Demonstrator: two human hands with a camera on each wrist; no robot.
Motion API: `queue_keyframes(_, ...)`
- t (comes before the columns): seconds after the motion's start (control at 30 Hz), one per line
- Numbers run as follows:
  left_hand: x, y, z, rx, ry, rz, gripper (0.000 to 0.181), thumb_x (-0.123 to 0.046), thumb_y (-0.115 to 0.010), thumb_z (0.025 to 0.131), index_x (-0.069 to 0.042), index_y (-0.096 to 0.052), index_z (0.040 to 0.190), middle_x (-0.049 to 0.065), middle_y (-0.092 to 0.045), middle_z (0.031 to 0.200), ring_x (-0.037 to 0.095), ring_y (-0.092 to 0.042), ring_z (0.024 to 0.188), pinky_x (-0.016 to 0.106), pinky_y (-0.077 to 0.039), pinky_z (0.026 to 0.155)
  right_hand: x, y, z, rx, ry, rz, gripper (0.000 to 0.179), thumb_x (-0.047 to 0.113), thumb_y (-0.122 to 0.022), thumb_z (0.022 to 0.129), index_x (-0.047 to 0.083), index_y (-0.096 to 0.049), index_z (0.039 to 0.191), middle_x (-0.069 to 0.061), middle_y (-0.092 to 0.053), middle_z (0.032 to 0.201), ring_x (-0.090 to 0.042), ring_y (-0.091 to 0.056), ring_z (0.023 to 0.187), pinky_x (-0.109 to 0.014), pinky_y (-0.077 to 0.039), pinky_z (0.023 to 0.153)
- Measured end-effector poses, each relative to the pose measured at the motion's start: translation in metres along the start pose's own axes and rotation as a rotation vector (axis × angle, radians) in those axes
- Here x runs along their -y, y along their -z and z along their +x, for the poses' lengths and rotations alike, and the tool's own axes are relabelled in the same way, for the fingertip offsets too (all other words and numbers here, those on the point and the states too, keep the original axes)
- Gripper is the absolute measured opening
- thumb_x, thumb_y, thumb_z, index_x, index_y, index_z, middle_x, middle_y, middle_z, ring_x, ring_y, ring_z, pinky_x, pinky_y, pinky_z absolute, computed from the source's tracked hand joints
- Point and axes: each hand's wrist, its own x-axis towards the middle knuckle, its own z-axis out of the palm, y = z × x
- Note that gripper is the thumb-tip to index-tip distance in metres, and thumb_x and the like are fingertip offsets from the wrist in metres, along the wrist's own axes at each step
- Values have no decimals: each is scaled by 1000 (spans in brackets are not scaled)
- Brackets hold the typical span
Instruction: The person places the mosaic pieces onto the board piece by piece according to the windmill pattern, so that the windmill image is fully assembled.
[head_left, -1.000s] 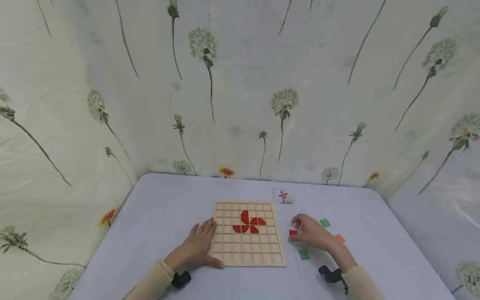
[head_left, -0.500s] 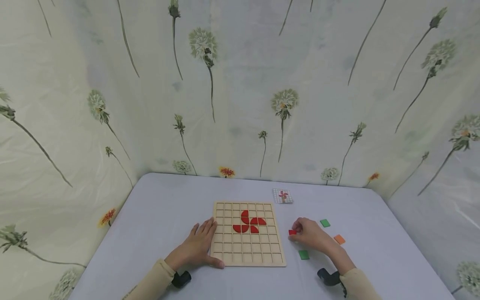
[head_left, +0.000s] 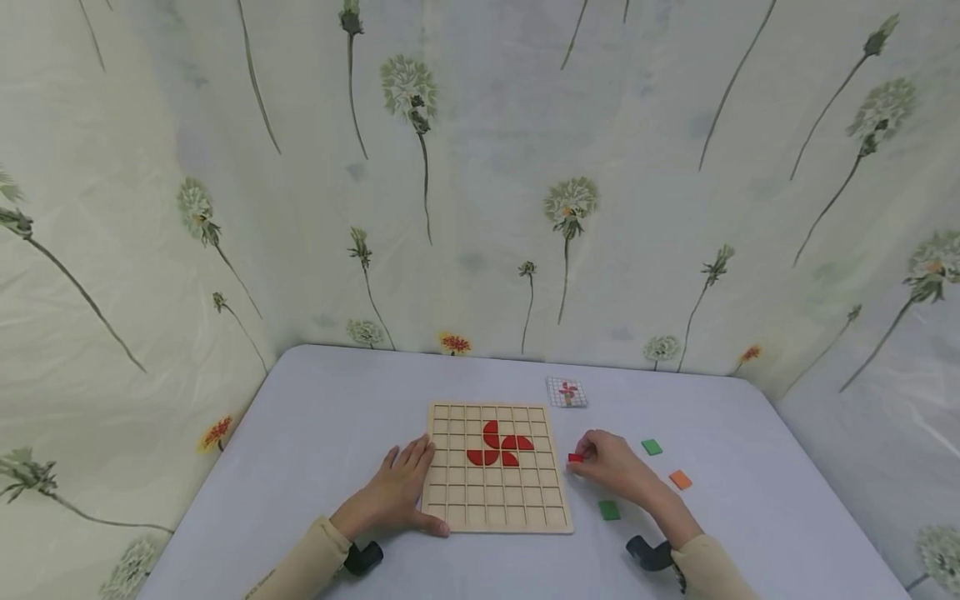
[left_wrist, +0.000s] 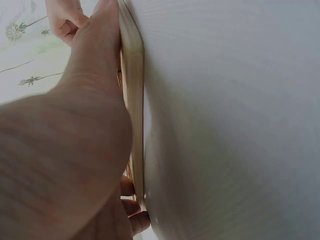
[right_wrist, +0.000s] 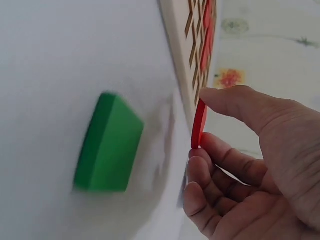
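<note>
My left hand (head_left: 393,492) rests along the left edge of a wooden grid board (head_left: 517,515), fingers extended and thumb at its front left corner. In the left wrist view the hand lies along the board's side (left_wrist: 134,95). Several red pieces (head_left: 491,442) sit in the board's cells, forming a pinwheel shape. Just right of the board, my right hand (head_left: 611,465) pinches a thin red tile (right_wrist: 199,124) between thumb and fingers. In the right wrist view the tile is held on edge, lifted off the table. A green square tile (right_wrist: 112,150) lies below that hand.
Right of the board lie another green tile (head_left: 652,447) and an orange tile (head_left: 681,480) on the white table (head_left: 337,392). A small card (head_left: 567,392) printed with a red pinwheel on a grid lies behind the board. Flowered cloth (head_left: 480,208) hangs behind.
The right hand has closed its fingers on the red tile, picked it up and moved it left towards the board. My left hand has stayed in place.
</note>
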Motion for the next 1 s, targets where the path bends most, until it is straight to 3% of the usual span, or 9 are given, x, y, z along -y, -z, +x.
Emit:
queue_keyframes(0.27,0,0,-2,-8,-11,-2,129,-79,-66,64,2,-18,151,21,-13,160,35,-19,147,58,-16,117,31,-12,-3,21,119,37,23,26,-79,80,12,-63,90,3,-54,75,-12,-46,68,-22,-39,53)
queue_keyframes(0.5,-1,2,-2,-10,-9,-1,128,-78,-67,64,2,-18,152,21,-14,160,35,-19,147,58,-16,117,56,-30,-7,99,225,35,22,27,-79,80,12,-65,89,4,-55,77,-10,-48,69,-21,-43,56)
queue_keyframes(0.77,-1,2,-2,-13,-13,-8,128,-77,-68,65,3,-19,151,21,-15,160,35,-19,147,58,-16,117,72,-44,-6,171,298,65,24,24,-80,80,8,-67,91,2,-58,81,-11,-50,69,-20,-46,57)
queue_keyframes(1.0,-1,2,-3,-9,-14,-15,128,-77,-68,65,3,-18,151,21,-14,160,35,-18,147,58,-15,117,77,-52,-7,157,345,9,26,27,-80,79,8,-67,92,4,-57,79,-8,-48,69,-19,-44,57)
